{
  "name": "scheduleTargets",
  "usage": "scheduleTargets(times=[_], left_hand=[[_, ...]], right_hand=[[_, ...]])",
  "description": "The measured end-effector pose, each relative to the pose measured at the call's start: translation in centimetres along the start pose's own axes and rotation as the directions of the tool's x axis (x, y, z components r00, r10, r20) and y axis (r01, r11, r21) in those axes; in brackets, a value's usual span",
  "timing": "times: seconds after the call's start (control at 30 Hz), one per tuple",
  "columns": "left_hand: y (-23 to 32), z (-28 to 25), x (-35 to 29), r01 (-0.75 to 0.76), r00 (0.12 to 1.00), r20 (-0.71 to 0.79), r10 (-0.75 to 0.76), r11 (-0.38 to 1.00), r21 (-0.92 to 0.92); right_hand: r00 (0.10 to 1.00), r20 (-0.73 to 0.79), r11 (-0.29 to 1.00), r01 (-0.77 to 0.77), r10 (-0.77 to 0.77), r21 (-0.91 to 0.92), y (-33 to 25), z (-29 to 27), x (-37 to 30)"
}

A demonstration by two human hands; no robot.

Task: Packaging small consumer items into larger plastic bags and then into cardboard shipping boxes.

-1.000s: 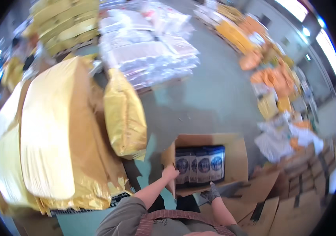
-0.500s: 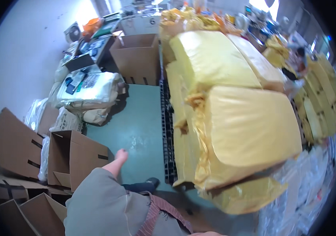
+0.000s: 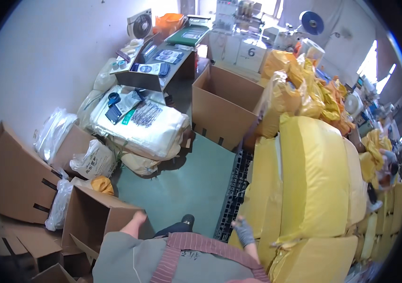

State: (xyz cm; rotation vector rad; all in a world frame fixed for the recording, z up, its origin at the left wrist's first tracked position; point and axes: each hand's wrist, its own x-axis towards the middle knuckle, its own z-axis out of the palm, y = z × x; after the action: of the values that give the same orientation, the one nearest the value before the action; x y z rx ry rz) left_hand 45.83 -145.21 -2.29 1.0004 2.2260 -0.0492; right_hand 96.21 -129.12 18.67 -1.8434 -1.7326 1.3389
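My left hand (image 3: 138, 219), bare, hangs low beside an open cardboard box (image 3: 121, 218); its fingers are too indistinct to read, and touching cannot be made out. On the other side, my right hand (image 3: 244, 232) wears a grey glove with bare fingertips. Its fingers are apart and nothing shows in them. It hovers close to the stacked yellow wrapped bales (image 3: 311, 179), near the black pallet edge (image 3: 231, 203). A dark shoe (image 3: 188, 220) shows on the green floor (image 3: 177, 188) ahead of my body.
Ahead stands a tall open cardboard box (image 3: 224, 108). White wrapped bundles (image 3: 163, 127) lie left of it, with tape and small packets on top, below a desk (image 3: 177, 70). Flattened cardboard (image 3: 19, 174) leans against the left wall. A person (image 3: 388, 165) is at the far right.
My view has swung to the right and moved forward, bringing the tall box and desk closer. My gloved right hand has come into view; my left hand stays low near the box.
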Motion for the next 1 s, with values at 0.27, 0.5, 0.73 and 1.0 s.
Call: scheduleTargets(times=[0.27, 0.5, 0.73, 1.0], left_hand=[[30.3, -21.7, 24.3, -0.196, 0.976, -0.214, 0.027, 0.527, -0.827], [54.1, -31.8, 44.0, -0.055, 0.995, -0.087, -0.058, 0.417, -0.907], [63.4, -37.0, 60.7, 0.003, 0.911, -0.244, -0.332, 0.598, -0.802], [61.5, -48.7, 74.3, -0.108, 0.84, -0.523, -0.144, 0.9, -0.422]], right_hand=[[0.955, -0.142, 0.916, -0.197, 0.26, 0.35, -5.1, -12.0, 35.0], [0.918, -0.164, 0.896, -0.292, 0.361, 0.333, -4.8, -15.4, 72.1], [0.953, 0.092, 0.387, 0.203, -0.287, -0.899, -11.8, -8.9, 80.6], [0.644, 0.739, 0.947, 0.319, -0.196, -0.026, -31.1, 4.3, 79.4]])
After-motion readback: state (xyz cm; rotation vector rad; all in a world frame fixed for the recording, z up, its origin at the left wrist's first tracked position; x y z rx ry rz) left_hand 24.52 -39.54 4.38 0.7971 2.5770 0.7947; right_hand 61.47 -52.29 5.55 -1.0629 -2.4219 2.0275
